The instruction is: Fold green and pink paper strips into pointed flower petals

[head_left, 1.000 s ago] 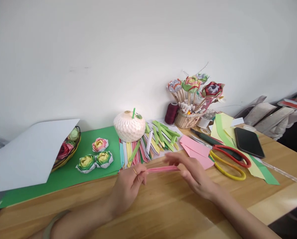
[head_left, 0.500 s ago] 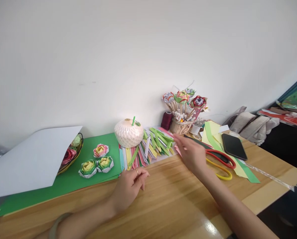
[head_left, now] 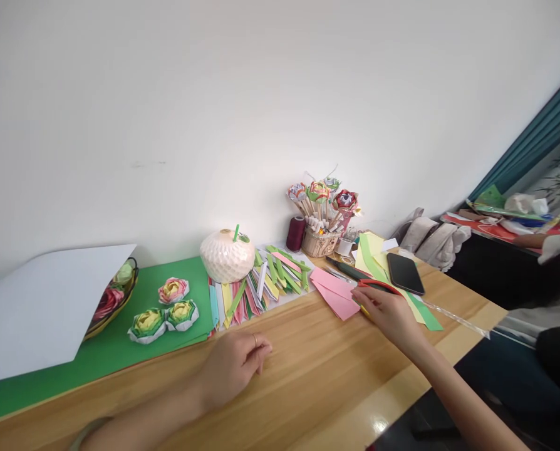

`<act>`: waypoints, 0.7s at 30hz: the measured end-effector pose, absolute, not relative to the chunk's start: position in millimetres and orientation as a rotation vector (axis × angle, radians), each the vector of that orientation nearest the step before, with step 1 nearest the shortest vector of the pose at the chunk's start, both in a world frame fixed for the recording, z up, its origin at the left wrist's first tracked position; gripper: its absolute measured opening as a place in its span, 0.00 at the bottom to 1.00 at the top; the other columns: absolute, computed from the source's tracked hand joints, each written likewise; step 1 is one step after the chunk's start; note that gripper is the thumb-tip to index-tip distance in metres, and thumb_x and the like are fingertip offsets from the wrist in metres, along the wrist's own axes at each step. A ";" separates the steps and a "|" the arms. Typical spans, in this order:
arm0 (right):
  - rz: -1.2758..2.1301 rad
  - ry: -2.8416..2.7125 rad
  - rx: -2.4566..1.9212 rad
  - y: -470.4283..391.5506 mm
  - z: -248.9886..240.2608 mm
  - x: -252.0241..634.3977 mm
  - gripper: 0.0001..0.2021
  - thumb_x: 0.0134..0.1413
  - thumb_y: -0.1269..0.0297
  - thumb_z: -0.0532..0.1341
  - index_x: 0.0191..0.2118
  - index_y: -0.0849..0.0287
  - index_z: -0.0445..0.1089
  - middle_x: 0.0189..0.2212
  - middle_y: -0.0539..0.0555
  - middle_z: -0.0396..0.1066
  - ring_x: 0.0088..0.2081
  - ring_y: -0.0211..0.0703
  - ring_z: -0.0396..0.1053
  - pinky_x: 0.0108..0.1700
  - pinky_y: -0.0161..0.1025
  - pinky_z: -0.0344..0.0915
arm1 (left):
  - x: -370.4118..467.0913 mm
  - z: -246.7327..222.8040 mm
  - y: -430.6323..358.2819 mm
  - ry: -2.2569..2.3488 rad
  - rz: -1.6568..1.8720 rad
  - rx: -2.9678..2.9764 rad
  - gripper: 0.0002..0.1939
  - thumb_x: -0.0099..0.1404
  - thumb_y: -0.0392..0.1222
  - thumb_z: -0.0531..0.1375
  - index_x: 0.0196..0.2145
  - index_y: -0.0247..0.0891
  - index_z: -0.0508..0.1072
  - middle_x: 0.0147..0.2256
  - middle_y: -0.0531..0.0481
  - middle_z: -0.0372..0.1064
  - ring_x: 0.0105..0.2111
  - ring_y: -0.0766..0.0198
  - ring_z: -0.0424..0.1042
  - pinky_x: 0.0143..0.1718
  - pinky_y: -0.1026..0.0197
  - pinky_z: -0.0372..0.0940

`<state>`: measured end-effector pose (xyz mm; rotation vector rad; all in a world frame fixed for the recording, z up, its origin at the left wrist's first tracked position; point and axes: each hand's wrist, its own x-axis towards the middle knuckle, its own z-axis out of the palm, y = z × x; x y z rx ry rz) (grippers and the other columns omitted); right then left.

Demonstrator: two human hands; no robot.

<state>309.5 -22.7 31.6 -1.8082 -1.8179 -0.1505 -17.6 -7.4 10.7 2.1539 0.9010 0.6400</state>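
My left hand [head_left: 240, 363] rests on the wooden table with its fingers loosely curled, and nothing shows in it. To the right, my right hand [head_left: 390, 313] has its fingers bent over the handles of the scissors [head_left: 381, 285], one loop red and one yellow; the hand covers much of them. Pink paper pieces [head_left: 335, 291] lie just left of its fingertips. Folded green paper strips [head_left: 282, 272] form a pile with a pink strip [head_left: 287, 260] on top. Beside it are folded strips in several colours [head_left: 242, 299], below a white textured round ornament [head_left: 227, 255].
Paper flowers [head_left: 173, 290] sit on green paper [head_left: 193, 268], left, near a basket [head_left: 132, 285] under a white sheet [head_left: 49, 307]. Behind stand a thread spool [head_left: 295, 233] and a woven basket of flowers [head_left: 320, 243]. A phone [head_left: 405, 274] lies right, on paper offcuts.
My right hand has moved from beside the green strips back to the scissors handles, uncovering the pink paper. The view has turned right. My left hand keeps its curled shape.
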 end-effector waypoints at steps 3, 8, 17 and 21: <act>-0.086 -1.872 -1.768 -32.6 22.9 305.0 0.21 0.61 0.49 0.50 0.32 0.55 0.75 0.33 0.53 0.78 0.33 0.45 0.75 0.31 0.38 0.68 | -18.3 10.8 -7.8 0.879 0.566 2.179 0.16 0.68 0.41 0.50 0.25 0.39 0.71 0.21 0.56 0.70 0.25 0.67 0.70 0.31 0.67 0.59; -0.078 -1.796 -1.814 -39.3 27.0 310.5 0.20 0.60 0.50 0.51 0.34 0.54 0.76 0.32 0.52 0.78 0.30 0.45 0.74 0.30 0.39 0.68 | -19.5 10.4 -8.0 0.911 0.511 2.196 0.16 0.68 0.41 0.49 0.26 0.38 0.71 0.22 0.55 0.71 0.25 0.66 0.70 0.31 0.67 0.59; -0.160 -1.587 -1.932 -39.2 47.8 358.2 0.19 0.57 0.53 0.51 0.35 0.56 0.77 0.28 0.54 0.78 0.29 0.50 0.75 0.27 0.39 0.67 | -18.6 8.4 -9.5 0.900 0.478 2.265 0.16 0.67 0.41 0.50 0.26 0.39 0.72 0.24 0.53 0.71 0.27 0.65 0.70 0.31 0.66 0.58; -0.080 -1.746 -1.888 -22.5 46.9 332.7 0.18 0.59 0.55 0.51 0.38 0.56 0.76 0.31 0.54 0.78 0.30 0.47 0.75 0.29 0.38 0.68 | -17.4 8.4 -8.8 0.874 0.474 2.294 0.15 0.67 0.41 0.50 0.29 0.39 0.73 0.28 0.51 0.73 0.29 0.64 0.70 0.33 0.65 0.59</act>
